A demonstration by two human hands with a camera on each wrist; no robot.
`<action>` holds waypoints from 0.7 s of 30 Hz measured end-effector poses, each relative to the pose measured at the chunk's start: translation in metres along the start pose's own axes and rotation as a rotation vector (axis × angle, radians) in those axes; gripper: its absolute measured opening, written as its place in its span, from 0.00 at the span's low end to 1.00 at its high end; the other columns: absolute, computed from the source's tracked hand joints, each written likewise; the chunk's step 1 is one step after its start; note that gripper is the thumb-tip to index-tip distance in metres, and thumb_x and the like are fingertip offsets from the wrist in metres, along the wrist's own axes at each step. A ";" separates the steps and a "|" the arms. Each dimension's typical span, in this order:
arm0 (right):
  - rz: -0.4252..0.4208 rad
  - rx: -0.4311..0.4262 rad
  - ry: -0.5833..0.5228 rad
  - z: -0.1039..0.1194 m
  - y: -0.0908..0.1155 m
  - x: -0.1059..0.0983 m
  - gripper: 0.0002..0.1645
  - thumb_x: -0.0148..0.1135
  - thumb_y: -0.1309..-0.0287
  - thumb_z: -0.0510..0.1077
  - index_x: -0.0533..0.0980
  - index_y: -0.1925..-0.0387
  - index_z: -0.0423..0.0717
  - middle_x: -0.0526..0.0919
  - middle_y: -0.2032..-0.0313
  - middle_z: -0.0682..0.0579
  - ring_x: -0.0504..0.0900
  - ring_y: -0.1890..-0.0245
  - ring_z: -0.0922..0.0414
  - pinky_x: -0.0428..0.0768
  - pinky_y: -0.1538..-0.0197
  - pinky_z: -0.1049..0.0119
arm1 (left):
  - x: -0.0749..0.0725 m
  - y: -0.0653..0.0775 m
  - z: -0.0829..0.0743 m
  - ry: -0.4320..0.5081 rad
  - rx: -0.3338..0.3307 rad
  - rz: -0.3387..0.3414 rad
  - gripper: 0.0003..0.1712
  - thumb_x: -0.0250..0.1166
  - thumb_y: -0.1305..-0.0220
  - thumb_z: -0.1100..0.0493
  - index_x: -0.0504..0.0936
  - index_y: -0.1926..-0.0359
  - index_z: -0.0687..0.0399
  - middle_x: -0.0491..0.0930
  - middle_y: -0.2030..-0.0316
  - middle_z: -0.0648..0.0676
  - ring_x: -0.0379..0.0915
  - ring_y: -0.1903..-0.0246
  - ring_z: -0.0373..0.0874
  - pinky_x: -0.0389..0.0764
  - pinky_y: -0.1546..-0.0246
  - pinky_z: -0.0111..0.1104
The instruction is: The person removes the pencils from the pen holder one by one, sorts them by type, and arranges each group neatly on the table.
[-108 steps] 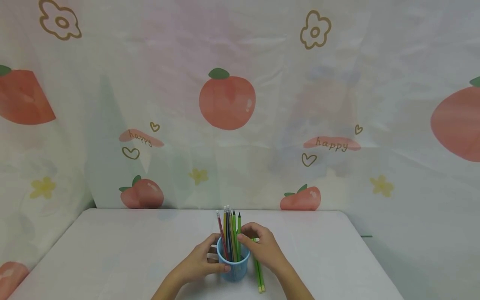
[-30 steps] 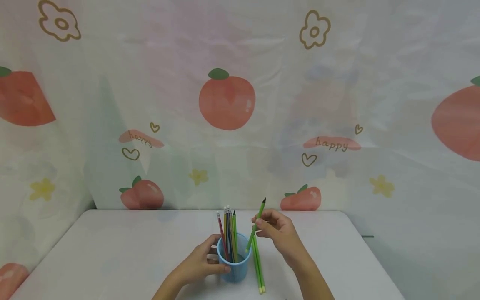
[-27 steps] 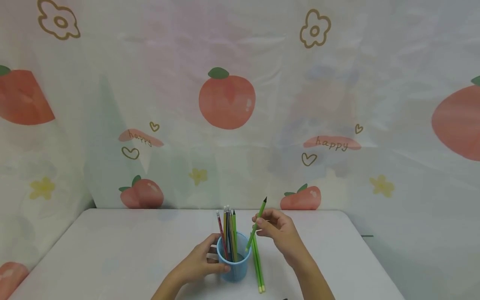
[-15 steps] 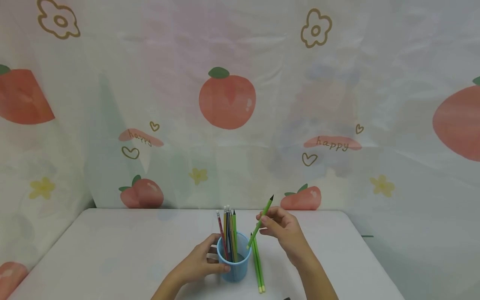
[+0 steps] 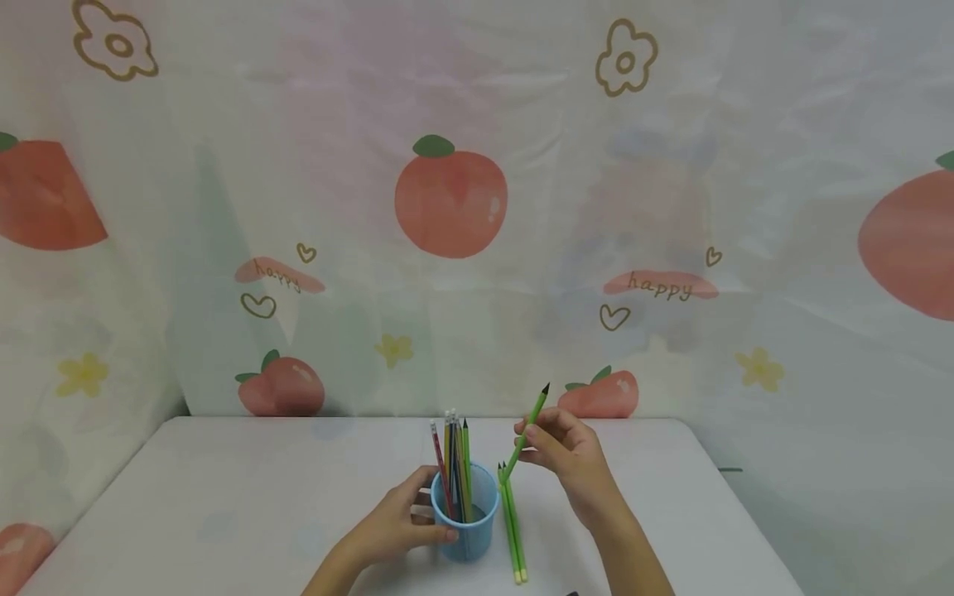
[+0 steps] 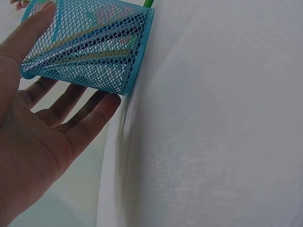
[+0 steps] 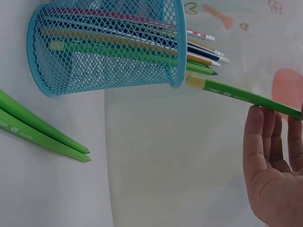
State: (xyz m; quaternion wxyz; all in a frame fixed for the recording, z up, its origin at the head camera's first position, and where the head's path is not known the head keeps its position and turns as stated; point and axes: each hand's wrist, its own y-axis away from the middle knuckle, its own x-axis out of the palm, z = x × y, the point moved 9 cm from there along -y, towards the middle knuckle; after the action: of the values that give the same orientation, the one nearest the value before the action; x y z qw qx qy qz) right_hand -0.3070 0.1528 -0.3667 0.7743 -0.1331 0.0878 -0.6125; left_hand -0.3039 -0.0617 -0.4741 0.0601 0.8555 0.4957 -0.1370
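Note:
A light blue mesh pencil cup (image 5: pixel 474 542) stands on the table, holding several pencils (image 5: pixel 452 463): a red one, yellow and dark ones, and one green. My left hand (image 5: pixel 391 517) holds the cup's left side, thumb at the front, fingers behind; in the left wrist view the fingertips touch the mesh. Between thumb and fingers, my right hand (image 5: pixel 574 455) pinches a green pencil (image 5: pixel 537 405), black point up and tilted right. Its yellow end (image 7: pixel 195 82) is just outside the cup's rim in the right wrist view. Two green pencils (image 5: pixel 514 534) lie side by side right of the cup.
The white table (image 5: pixel 261 488) meets a fruit-printed cloth backdrop (image 5: pixel 477 331) at its far edge. A small dark object (image 5: pixel 571 593) shows at the bottom edge of the head view, too cut off to identify.
The right hand has drawn a green pencil up out of the cup and moved it right, past the rim, over the two lying pencils. The left hand has stayed on the cup.

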 end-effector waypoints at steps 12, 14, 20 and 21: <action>-0.038 0.068 0.030 -0.014 -0.002 -0.010 0.18 0.61 0.32 0.40 0.71 0.49 0.29 0.81 0.56 0.45 0.84 0.59 0.53 0.88 0.53 0.57 | 0.000 0.001 -0.003 -0.010 0.007 0.001 0.44 0.78 0.47 0.54 0.65 0.32 0.49 0.74 0.40 0.57 0.75 0.44 0.54 0.85 0.48 0.42; -0.037 0.083 0.037 -0.018 -0.002 -0.011 0.18 0.61 0.33 0.40 0.71 0.49 0.30 0.82 0.57 0.45 0.84 0.60 0.54 0.88 0.54 0.57 | 0.001 0.001 -0.003 -0.010 0.007 0.000 0.44 0.78 0.47 0.54 0.65 0.32 0.50 0.74 0.39 0.57 0.75 0.44 0.54 0.85 0.48 0.42; -0.042 0.135 0.068 -0.033 -0.004 -0.014 0.18 0.63 0.34 0.41 0.72 0.50 0.32 0.81 0.57 0.42 0.83 0.61 0.54 0.88 0.55 0.58 | 0.001 0.001 -0.001 -0.005 0.002 -0.002 0.45 0.78 0.47 0.54 0.65 0.31 0.49 0.73 0.39 0.57 0.75 0.43 0.55 0.85 0.48 0.43; -0.045 0.143 0.078 -0.035 -0.004 -0.015 0.18 0.63 0.34 0.41 0.72 0.50 0.32 0.81 0.57 0.42 0.83 0.60 0.54 0.88 0.56 0.58 | 0.001 0.001 -0.001 -0.003 0.003 -0.002 0.45 0.78 0.47 0.54 0.65 0.31 0.49 0.73 0.39 0.57 0.75 0.43 0.55 0.85 0.48 0.42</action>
State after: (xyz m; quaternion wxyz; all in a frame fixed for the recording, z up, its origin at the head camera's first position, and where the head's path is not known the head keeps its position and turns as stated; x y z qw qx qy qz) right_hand -0.3247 0.1629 -0.3986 0.7637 -0.0553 0.0709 -0.6393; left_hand -0.3024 -0.0612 -0.4733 0.0594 0.8548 0.4964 -0.1391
